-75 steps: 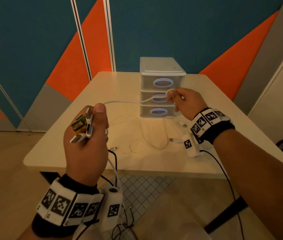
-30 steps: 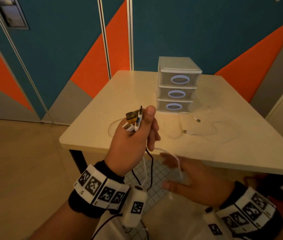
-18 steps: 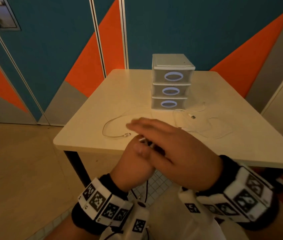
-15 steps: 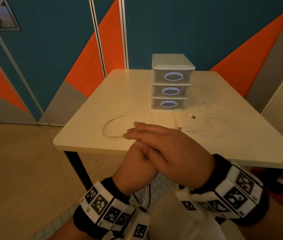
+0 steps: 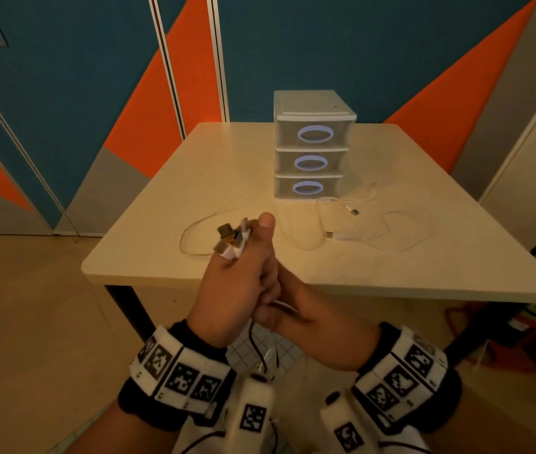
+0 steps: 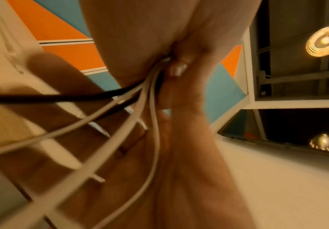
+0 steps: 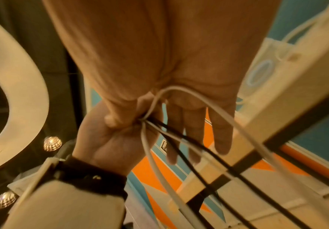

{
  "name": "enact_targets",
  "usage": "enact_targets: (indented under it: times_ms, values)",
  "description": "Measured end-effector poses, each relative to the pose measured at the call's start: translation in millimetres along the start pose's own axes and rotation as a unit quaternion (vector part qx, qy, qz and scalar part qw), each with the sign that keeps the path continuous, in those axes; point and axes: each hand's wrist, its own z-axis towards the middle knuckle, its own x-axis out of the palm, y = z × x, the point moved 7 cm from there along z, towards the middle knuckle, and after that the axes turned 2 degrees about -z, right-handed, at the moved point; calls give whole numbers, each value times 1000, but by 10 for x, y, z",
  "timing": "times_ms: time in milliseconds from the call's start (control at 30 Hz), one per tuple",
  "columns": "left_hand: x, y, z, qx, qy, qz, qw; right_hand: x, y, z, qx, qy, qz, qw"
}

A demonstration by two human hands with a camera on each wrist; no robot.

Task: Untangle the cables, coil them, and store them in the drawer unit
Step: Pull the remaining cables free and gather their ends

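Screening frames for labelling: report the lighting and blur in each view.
Head view: dim, warm light, drawer unit sharp. Left wrist view: ceiling lamp glares, cables smeared. Right wrist view: cables near the fingers crisper, edges streaked.

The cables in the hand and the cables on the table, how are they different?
The held cables are bunched in the left hand, hanging below the table; the table cables sprawl loose, untouched. The held bunch mixes black and white; the table cables look white. All remain outside the drawer unit.
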Motion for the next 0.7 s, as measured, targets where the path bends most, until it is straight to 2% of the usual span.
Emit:
enact_targets:
  times_ms: [100, 233, 300, 433, 500, 633, 700]
  values:
    - [-31, -15, 1, -25, 3, -29, 999, 22, -75, 22, 9, 0, -26, 1000]
    - [-120, -165, 66, -19, 2, -76, 997, 77, -139, 2, 13, -6, -59, 998]
    - [-225, -255, 129, -19, -8, -93, 995, 144, -270, -51, 18, -2, -19, 1000]
    - [-333, -270, 179, -36, -9, -130, 991, 171, -491, -158, 49, -13, 136, 989]
    - [-300, -218, 172, -45, -1, -133, 990, 176, -544, -166, 60, -7, 157, 986]
    - [-197, -183, 179, -46, 24, -136, 989, 98, -715, -191, 79, -45, 94, 991]
    - [-196, -245, 189, -34, 26, -137, 990, 89, -777, -244, 90, -39, 64, 993]
